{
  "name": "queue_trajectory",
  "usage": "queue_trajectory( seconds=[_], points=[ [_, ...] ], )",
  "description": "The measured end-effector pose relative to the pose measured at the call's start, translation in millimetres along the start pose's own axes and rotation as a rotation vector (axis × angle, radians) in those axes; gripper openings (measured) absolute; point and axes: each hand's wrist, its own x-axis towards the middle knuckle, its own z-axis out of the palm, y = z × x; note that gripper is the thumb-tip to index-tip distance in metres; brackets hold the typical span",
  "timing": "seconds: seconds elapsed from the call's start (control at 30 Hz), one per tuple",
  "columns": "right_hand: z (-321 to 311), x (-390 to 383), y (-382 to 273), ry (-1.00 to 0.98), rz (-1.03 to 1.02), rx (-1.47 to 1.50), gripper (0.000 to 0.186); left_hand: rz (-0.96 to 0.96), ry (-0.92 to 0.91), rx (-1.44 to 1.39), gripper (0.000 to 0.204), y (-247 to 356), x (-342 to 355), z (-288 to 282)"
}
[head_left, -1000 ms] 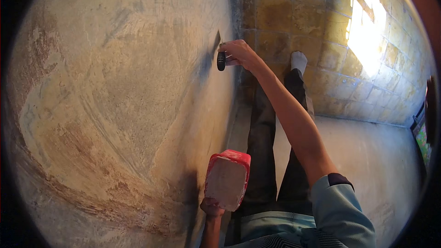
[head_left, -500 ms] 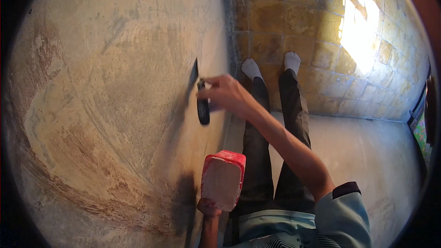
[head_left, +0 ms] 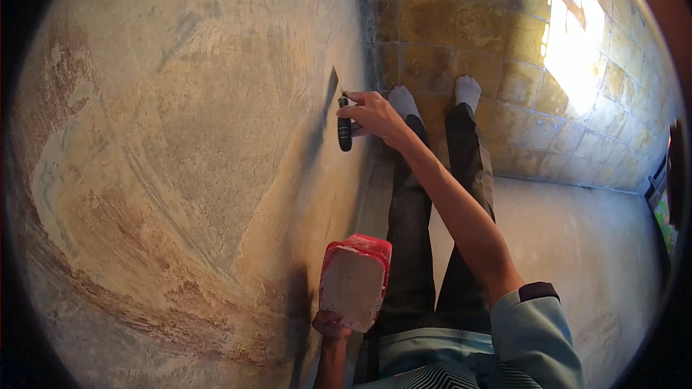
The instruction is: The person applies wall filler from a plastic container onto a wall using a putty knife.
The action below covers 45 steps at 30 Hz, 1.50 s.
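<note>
My right hand (head_left: 375,117) grips a putty knife (head_left: 344,126) by its black handle. The dark blade points up and away, its edge at the wall (head_left: 216,137) on my left; whether it touches cannot be told. Low in the view, my left hand (head_left: 331,325) holds a red plastic tub (head_left: 355,282) by its near end. Pale, smooth filler covers the tub's inside, with smears along the red rim. Patchy plaster marks the wall, with grey, cream and reddish-brown scraped areas.
Yellowish floor tiles (head_left: 425,65) lie beyond my feet, with a bright patch of sunlight to the right. My legs (head_left: 411,245) stretch forward beside the wall. A pale smooth surface (head_left: 569,252) spreads to my right, and a dark-edged opening stands at the far right.
My right hand has moved the putty knife up and to the right along the wall. The tub in my left hand has shifted slightly right.
</note>
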Motion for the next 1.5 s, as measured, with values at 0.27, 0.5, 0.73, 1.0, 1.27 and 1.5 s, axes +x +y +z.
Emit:
queue_trajectory(
  seconds=[0.27,0.5,0.73,1.0,1.27,1.5],
  points=[
    [34,-63,-43,-0.11,-0.012,-0.119,0.034,0.032,-0.171,-0.086,0.042,-10,6,-57],
    [25,-116,-60,-0.133,0.035,-0.077,0.041,0.052,-0.151,-0.035,0.04,-7,-1,-53],
    [-4,-7,-16,-0.003,0.048,-0.013,0.03,0.059,-0.12,0.022,0.038,-5,-14,-47],
    [5,15,-6,-0.008,-0.019,0.093,0.031,0.069,-0.084,0.081,0.035,-4,-15,-40],
    [42,-69,-16,-0.146,-0.464,-0.289,0.04,0.073,-0.063,0.127,0.033,4,0,-32],
    [6,-39,-23,0.041,0.049,0.032,0.03,0.089,-0.033,0.176,0.031,1,-22,-28]
  ],
)
